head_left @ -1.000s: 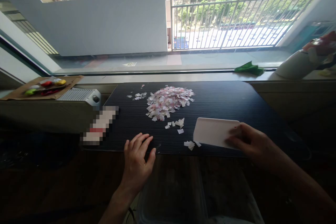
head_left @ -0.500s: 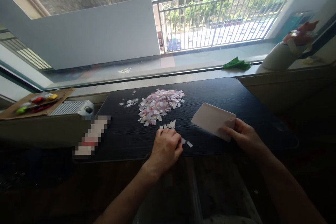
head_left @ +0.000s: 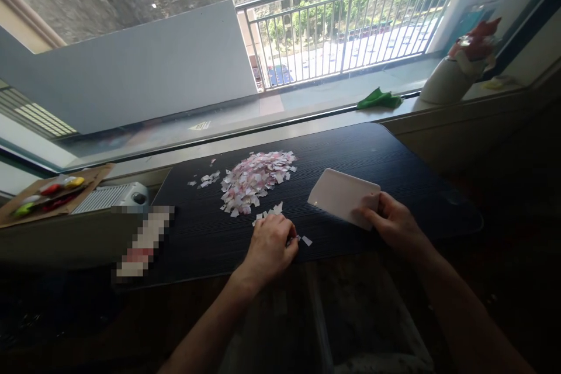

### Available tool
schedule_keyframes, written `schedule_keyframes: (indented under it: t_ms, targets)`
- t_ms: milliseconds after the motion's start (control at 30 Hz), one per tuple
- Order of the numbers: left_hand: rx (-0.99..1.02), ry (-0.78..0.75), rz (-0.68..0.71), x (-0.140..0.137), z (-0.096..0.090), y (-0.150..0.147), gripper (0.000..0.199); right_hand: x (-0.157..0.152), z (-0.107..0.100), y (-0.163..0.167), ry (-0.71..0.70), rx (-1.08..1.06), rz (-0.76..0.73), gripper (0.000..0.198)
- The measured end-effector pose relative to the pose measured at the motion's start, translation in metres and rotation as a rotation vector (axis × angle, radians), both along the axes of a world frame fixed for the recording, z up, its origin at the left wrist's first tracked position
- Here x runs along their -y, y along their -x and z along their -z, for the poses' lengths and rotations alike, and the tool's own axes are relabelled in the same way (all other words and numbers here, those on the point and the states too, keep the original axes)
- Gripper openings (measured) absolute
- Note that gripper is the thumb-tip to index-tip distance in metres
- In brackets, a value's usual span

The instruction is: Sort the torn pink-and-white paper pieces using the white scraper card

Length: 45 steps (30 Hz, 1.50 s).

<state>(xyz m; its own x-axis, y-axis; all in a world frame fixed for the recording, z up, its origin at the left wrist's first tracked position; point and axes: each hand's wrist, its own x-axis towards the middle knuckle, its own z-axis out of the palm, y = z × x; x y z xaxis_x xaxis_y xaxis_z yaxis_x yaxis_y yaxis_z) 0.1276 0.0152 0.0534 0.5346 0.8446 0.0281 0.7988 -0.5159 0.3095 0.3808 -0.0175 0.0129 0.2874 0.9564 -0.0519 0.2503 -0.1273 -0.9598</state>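
My left hand [head_left: 270,245] rests low over the near part of the black table [head_left: 333,146], fingers curled down on a few small paper scraps [head_left: 307,241]; some show beside the thumb and past the knuckles. A heap of white and pinkish paper scraps [head_left: 256,178] lies just beyond it. In my right hand [head_left: 397,222] is a white flat rectangular piece [head_left: 339,193] with rounded corners, pinched at its near right corner between thumb and fingers. It is held tilted above the table, right of the heap. What is under my left palm is hidden.
A blurred-out strip [head_left: 146,239] lies at the table's left edge. Further left are a white ridged device [head_left: 109,196] and cardboard [head_left: 21,210] with colourful items. On the sill sit a green crumpled cloth [head_left: 380,99] and a white container [head_left: 449,79] with an orange top.
The whole view has shifted and tilted slightly, moving most of the scene left. Both hands keep nearly the same pose, and the right still grips the white piece.
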Motion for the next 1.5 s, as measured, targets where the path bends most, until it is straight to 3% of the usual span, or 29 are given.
schedule_keyframes:
  t_ms: [400, 467, 633, 800, 933, 1033, 1133, 1267, 1367, 1500]
  targets:
    - [0.474, 0.022, -0.093, -0.012, -0.008, 0.013, 0.010, 0.001, -0.003, 0.002, -0.010, -0.034, -0.001, 0.021]
    - [0.481, -0.004, -0.100, -0.012, -0.009, 0.014, 0.008, 0.001, -0.003, 0.002, -0.009, -0.025, 0.007, 0.021]
    - [0.389, -0.082, -0.077, -0.010, -0.012, 0.015, 0.024, 0.000, 0.002, 0.001, -0.030, -0.039, 0.046, 0.024]
    - [0.372, -0.125, -0.066, -0.004, -0.014, 0.020, 0.015, 0.002, -0.003, 0.004, -0.042, -0.083, 0.069, 0.027]
    - [0.401, -0.163, -0.114, 0.002, -0.013, 0.032, 0.022, 0.015, -0.016, 0.015, 0.018, -0.048, -0.029, 0.026]
    - [0.400, -0.217, -0.163, 0.005, -0.007, 0.052, 0.021, 0.027, -0.025, 0.016, 0.068, 0.089, -0.131, 0.024]
    - [0.360, -0.269, -0.215, 0.013, 0.006, 0.077, 0.018, 0.029, -0.033, 0.014, 0.038, 0.224, -0.119, 0.024]
    - [0.279, -0.355, -0.286, 0.031, 0.028, 0.108, 0.018, 0.020, -0.036, 0.019, -0.013, 0.216, -0.163, 0.022]
    - [0.193, -0.400, -0.258, 0.047, 0.040, 0.120, 0.021, 0.015, -0.036, 0.018, 0.025, 0.283, -0.234, 0.020]
    - [0.114, -0.428, -0.213, 0.058, 0.048, 0.121, 0.032, 0.016, -0.044, -0.002, 0.028, 0.389, -0.205, 0.024]
